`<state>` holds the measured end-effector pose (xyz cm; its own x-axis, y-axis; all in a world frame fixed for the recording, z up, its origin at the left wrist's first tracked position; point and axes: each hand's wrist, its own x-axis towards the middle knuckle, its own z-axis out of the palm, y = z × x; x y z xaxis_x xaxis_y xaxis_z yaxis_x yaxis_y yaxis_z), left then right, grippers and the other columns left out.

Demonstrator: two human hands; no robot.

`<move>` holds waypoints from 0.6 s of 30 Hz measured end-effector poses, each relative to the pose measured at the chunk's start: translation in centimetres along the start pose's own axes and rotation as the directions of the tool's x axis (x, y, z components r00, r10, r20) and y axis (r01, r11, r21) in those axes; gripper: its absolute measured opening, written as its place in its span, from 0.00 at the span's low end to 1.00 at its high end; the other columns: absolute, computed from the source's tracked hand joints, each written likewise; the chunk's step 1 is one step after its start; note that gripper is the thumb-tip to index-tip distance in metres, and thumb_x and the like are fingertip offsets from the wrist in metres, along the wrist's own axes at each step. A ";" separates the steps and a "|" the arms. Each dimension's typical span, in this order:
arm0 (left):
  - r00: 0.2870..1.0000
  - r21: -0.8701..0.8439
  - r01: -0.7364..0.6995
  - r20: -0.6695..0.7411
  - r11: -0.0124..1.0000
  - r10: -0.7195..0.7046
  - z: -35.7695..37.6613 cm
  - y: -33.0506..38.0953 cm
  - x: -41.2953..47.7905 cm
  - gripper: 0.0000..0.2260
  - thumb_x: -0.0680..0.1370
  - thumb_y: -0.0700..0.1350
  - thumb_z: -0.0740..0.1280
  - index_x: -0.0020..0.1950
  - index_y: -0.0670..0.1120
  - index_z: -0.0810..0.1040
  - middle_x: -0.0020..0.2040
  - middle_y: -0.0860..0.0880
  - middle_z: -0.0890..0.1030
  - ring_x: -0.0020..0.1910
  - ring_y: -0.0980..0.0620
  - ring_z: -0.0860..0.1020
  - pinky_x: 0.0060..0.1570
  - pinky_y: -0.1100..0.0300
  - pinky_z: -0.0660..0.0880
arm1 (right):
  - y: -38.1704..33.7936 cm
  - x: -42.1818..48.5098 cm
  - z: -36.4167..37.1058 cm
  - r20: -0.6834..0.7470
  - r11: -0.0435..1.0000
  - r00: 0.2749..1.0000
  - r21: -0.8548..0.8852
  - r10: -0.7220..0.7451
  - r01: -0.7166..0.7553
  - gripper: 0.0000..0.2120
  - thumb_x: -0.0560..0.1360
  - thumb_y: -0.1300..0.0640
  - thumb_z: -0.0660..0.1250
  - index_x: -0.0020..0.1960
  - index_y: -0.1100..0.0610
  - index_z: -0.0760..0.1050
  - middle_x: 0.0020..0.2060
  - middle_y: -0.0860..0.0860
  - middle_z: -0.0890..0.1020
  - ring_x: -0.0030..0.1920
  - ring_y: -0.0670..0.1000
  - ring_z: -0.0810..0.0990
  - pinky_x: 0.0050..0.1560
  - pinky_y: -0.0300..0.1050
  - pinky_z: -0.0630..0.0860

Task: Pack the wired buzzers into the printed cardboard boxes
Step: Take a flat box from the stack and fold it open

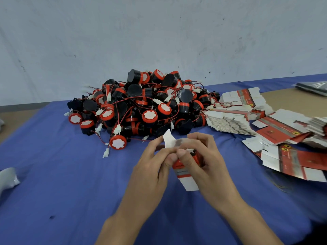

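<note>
1. Right, one printed cardboard box [187,177] is up between both hands, over the blue-covered table [70,191].
2. It has a red top, a grey band and a white base, with a white flap [169,138] sticking up.
3. The left hand [150,163] pinches the flap; the right hand [200,156] grips the box top.
4. The wired buzzers [141,105] sit heaped behind, black with red caps; the flat boxes [230,121] lie fanned out on the right.

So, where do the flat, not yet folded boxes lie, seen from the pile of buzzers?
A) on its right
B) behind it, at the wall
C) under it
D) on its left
A: the flat boxes lie in stacks to the right of the buzzer pile, on the blue cloth.
</note>
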<state>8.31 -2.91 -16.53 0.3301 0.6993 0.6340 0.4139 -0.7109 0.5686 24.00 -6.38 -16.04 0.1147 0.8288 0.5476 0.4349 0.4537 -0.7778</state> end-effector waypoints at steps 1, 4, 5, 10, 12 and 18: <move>1.000 -0.010 -0.004 -0.022 1.000 0.004 0.1 0.1 0.0 0.15 0.84 0.52 0.58 0.62 0.51 0.81 0.69 0.56 0.73 0.63 0.61 0.75 0.56 0.64 0.75 | 0.0 0.0 0.1 0.000 1.000 1.000 0.018 -0.006 0.006 0.10 0.78 0.36 0.61 0.51 0.36 0.78 0.60 0.35 0.69 0.67 0.46 0.72 0.52 0.28 0.74; 0.997 -0.040 -0.008 -0.071 0.999 0.005 0.2 0.4 0.1 0.14 0.83 0.52 0.59 0.60 0.50 0.82 0.67 0.64 0.73 0.63 0.70 0.73 0.54 0.76 0.70 | -0.2 0.1 0.3 -0.012 0.998 1.000 0.068 -0.008 0.008 0.07 0.77 0.36 0.62 0.49 0.34 0.78 0.59 0.35 0.69 0.66 0.45 0.72 0.50 0.28 0.74; 0.996 -0.066 0.001 -0.086 0.998 -0.006 0.2 0.5 0.1 0.13 0.82 0.53 0.60 0.59 0.52 0.82 0.66 0.69 0.73 0.61 0.73 0.72 0.54 0.78 0.69 | -0.3 0.1 0.4 -0.021 0.997 1.000 0.077 -0.002 0.003 0.07 0.77 0.36 0.62 0.49 0.34 0.78 0.59 0.36 0.69 0.65 0.44 0.73 0.50 0.28 0.75; 0.995 -0.178 0.068 -0.061 0.982 -0.080 -0.4 1.1 0.3 0.03 0.80 0.58 0.65 0.51 0.67 0.76 0.62 0.81 0.69 0.54 0.74 0.76 0.48 0.78 0.70 | -0.6 0.1 0.5 -0.058 0.993 0.998 0.116 0.010 -0.003 0.10 0.77 0.37 0.63 0.49 0.38 0.80 0.58 0.40 0.70 0.61 0.40 0.75 0.47 0.26 0.74; 0.996 -0.191 0.070 -0.044 0.979 -0.080 -0.5 1.1 0.3 0.03 0.79 0.57 0.66 0.50 0.66 0.77 0.63 0.80 0.69 0.54 0.72 0.77 0.49 0.78 0.71 | -0.7 0.1 0.4 -0.070 0.991 0.998 0.137 0.000 0.009 0.09 0.77 0.38 0.64 0.48 0.39 0.80 0.58 0.39 0.70 0.60 0.40 0.76 0.46 0.27 0.75; 0.990 -0.203 0.106 -0.066 0.973 -0.122 -0.1 1.0 0.4 0.03 0.78 0.54 0.64 0.46 0.62 0.77 0.63 0.79 0.71 0.59 0.70 0.76 0.50 0.77 0.70 | -0.7 0.1 0.6 -0.075 0.989 0.997 0.145 0.014 -0.003 0.09 0.78 0.38 0.65 0.45 0.41 0.79 0.58 0.40 0.70 0.60 0.40 0.75 0.45 0.29 0.76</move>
<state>8.80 -3.41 -15.69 0.2203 0.7744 0.5931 0.2657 -0.6327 0.7274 23.19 -6.42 -15.67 0.1870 0.8083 0.5583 0.3007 0.4940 -0.8158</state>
